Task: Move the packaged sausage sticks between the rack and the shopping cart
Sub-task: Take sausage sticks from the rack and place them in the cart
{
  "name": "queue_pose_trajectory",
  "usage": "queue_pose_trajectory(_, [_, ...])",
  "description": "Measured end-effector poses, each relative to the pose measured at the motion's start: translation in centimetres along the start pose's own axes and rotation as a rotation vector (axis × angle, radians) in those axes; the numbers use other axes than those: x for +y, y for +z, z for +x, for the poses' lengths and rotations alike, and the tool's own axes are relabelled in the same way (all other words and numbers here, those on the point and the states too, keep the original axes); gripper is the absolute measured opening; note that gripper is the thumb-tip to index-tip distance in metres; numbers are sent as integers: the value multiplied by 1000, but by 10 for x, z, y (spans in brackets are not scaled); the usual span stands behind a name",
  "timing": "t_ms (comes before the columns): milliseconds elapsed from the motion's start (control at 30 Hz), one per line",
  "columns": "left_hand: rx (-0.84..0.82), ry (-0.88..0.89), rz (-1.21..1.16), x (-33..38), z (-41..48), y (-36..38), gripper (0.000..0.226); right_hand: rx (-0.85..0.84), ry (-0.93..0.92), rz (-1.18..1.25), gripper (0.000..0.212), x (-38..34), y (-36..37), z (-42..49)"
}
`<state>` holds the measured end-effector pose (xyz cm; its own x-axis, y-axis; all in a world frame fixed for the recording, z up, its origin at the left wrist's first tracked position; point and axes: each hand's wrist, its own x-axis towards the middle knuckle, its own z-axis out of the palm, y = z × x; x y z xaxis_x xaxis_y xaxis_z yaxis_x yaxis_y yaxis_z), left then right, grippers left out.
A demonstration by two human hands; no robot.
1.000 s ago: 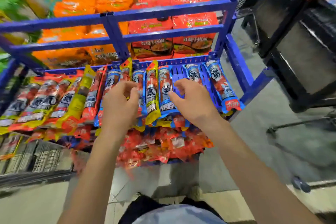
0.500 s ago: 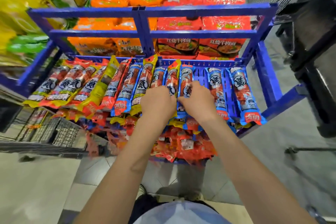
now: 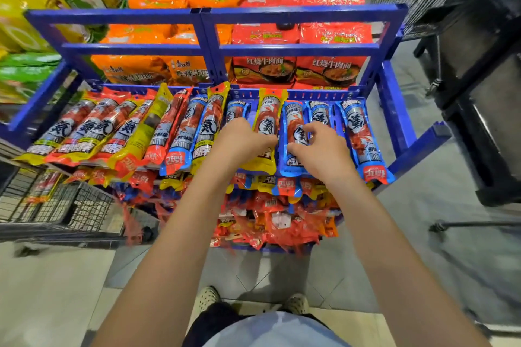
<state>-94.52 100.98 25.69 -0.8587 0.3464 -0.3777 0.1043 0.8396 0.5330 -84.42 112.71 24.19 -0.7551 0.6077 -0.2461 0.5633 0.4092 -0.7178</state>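
Rack: a blue metal rack [image 3: 394, 110] stands at 12 o'clock from the person, with its upper tier tipped toward them.
Sausage sticks: a row of packaged sausage sticks [image 3: 127, 127] lies side by side across that tier, running from 9 to 3 o'clock.
Left hand: the left hand [image 3: 242, 141] shows its back, fingers curled onto the left edge of a yellow-edged pack [image 3: 266, 110] near the middle of the row, holding it.
Right hand: the right hand [image 3: 324, 149] pinches a blue-edged pack [image 3: 293, 118] between thumb and bent fingers; it lies just beside the yellow one, at its 3 o'clock.
Shopping cart: a wire shopping cart [image 3: 70, 205] sits at 9 o'clock of the hands, touching the rack's left end, with a few sticks inside.
Lower tier: small red packets [image 3: 282, 220] are heaped at 6 o'clock under the row.
Behind: orange and red noodle bags [image 3: 324, 65] are stacked at 12 o'clock beyond the rails.
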Motion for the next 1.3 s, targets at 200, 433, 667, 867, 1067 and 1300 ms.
queue_pose_trajectory(200, [61,62,-464,-10,-22,-28,36,82,-78,568,46,-3,-12,-13])
queue_pose_trajectory(433, [291,177,-632,-83,-65,-71,42,-99,-245,901,44,-63,23,-33])
queue_pose_trajectory(667, [668,94,-800,-200,-114,-131,13,-602,-350,863,44,-157,131,-70])
queue_pose_trajectory(867, [858,-202,-965,-346,-161,-167,15,-900,-380,703,53,-241,256,-127])
queue_pose_trajectory(1067, [871,-513,-1058,-485,-192,-172,37,-1057,-244,510,42,-279,403,-176])
queue_pose_trajectory(1300, [805,-721,-1062,-600,-195,-171,27,-973,-59,285,40,-257,513,-181])
